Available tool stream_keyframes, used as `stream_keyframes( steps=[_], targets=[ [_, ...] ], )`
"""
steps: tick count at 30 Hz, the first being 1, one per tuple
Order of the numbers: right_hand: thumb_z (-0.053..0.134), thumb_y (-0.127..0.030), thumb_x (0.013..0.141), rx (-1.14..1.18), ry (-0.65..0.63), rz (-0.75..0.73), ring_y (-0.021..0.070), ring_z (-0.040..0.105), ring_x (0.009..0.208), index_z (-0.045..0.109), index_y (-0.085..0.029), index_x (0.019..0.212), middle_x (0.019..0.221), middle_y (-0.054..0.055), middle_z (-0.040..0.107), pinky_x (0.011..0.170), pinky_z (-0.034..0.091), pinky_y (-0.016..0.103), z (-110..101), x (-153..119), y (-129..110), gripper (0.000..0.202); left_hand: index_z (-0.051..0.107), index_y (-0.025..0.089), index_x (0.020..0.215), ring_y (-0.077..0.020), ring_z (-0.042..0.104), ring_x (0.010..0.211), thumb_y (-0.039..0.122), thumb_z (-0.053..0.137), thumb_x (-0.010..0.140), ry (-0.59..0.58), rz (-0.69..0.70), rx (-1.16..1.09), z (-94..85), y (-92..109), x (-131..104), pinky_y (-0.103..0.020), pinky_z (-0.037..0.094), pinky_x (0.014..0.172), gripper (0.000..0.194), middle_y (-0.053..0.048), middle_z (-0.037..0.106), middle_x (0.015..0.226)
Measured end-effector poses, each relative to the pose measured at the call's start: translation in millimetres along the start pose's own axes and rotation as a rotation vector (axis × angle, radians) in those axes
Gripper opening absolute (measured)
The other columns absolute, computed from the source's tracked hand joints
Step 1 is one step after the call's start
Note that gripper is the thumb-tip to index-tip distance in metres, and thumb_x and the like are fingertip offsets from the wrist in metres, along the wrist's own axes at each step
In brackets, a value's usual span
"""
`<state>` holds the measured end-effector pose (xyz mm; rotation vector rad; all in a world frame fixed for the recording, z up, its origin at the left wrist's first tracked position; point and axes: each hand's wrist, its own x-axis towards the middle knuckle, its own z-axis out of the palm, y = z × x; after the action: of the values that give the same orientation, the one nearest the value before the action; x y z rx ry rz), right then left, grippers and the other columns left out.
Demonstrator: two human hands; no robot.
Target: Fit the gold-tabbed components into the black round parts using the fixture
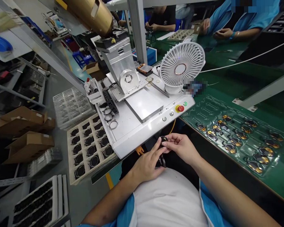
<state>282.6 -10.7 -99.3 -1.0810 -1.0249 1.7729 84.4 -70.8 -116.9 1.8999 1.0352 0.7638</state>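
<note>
Head view shows the left hand (144,165) and right hand (184,147), fingers closed, pinching a black disc (164,139) near the machine (146,128), not set down, while round parts (230,148) sit in the clear tray (214,109)

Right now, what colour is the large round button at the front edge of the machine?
Red, with a yellow surround; the head view shows it best.

Metal shelving (16,85) and cardboard boxes (28,145) line the left, beyond a grey floor (85,179) striped yellow.
</note>
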Motion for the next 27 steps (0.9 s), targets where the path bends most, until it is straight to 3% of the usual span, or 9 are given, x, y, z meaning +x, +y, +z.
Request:
stream_keyframes(
  steps=[4,6,8,11,14,17,21,27],
  targets=[
    [0.095,-0.052,0.064,0.057,0.076,0.049,0.0156,0.068,0.055,0.070,-0.015,0.077,0.063,0.003,0.070,0.055,0.059,0.025,1,2,4,0.046,0.043,0.030,0.155,-0.0387,0.067,0.125,0.014,0.083,0.075,-0.038,-0.013,-0.062,1.9,-2,1,-0.051,0.056,0.103,0.091,-0.017,0.036,0.167],
    [0.096,-0.051,0.061,0.084,0.075,0.095,0.0146,0.066,0.052,0.067,-0.016,0.073,0.059,0.002,0.068,0.052,0.056,0.023,0,1,2,0.047,0.042,0.030,0.155,-0.0353,0.070,0.120,0.016,0.087,0.073,0.022,0.012,-0.221,2.0,-4,1,-0.047,0.059,0.099,0.095,-0.019,0.031,0.168],
    [0.097,-0.049,0.059,0.097,0.052,0.127,0.0131,0.063,0.052,0.066,-0.016,0.071,0.058,0.001,0.067,0.050,0.054,0.022,0,-2,-3,0.047,0.046,0.028,0.150,-0.0317,0.071,0.118,0.018,0.089,0.074,0.134,0.000,-0.437,1.1,-6,2,-0.044,0.059,0.098,0.088,-0.020,0.043,0.162],
    [0.098,-0.046,0.059,0.088,0.008,0.146,0.0107,0.060,0.056,0.067,-0.016,0.069,0.066,0.001,0.068,0.052,0.053,0.021,4,-9,-9,0.044,0.060,0.022,0.133,-0.0294,0.070,0.119,0.023,0.090,0.074,0.270,-0.063,-0.691,-1.4,-11,3,-0.045,0.055,0.104,0.066,-0.016,0.071,0.132],
    [0.097,-0.044,0.059,0.110,-0.055,0.205,0.0115,0.062,0.059,0.068,-0.015,0.068,0.070,0.001,0.068,0.057,0.055,0.023,15,-16,-11,0.042,0.067,0.020,0.119,-0.0287,0.071,0.117,0.031,0.095,0.068,0.347,-0.088,-0.809,-1.9,-17,3,-0.045,0.054,0.106,0.059,-0.013,0.076,0.122],
    [0.097,-0.037,0.056,0.173,-0.069,0.238,0.0123,0.062,0.057,0.061,-0.017,0.066,0.065,0.000,0.066,0.059,0.055,0.026,31,-22,-9,0.043,0.069,0.023,0.120,-0.0286,0.073,0.115,0.031,0.096,0.066,0.355,-0.074,-0.896,1.7,-22,1,-0.042,0.059,0.099,0.060,-0.012,0.076,0.125],
    [0.090,-0.025,0.058,0.144,0.006,0.137,0.0108,0.057,0.056,0.053,-0.019,0.070,0.063,-0.003,0.062,0.054,0.045,0.022,47,-27,-6,0.039,0.073,0.024,0.120,-0.0267,0.076,0.110,0.027,0.098,0.062,0.374,-0.038,-0.895,6.8,-24,-1,-0.036,0.065,0.089,0.063,-0.010,0.078,0.124],
    [0.078,-0.021,0.062,0.025,0.054,0.018,0.0085,0.044,0.056,0.047,-0.021,0.073,0.064,-0.007,0.055,0.051,0.033,0.022,54,-30,-6,0.032,0.076,0.031,0.120,-0.0248,0.076,0.111,0.020,0.097,0.065,0.398,0.083,-0.858,5.8,-23,0,-0.034,0.064,0.096,0.061,-0.006,0.079,0.122]
  ],
)
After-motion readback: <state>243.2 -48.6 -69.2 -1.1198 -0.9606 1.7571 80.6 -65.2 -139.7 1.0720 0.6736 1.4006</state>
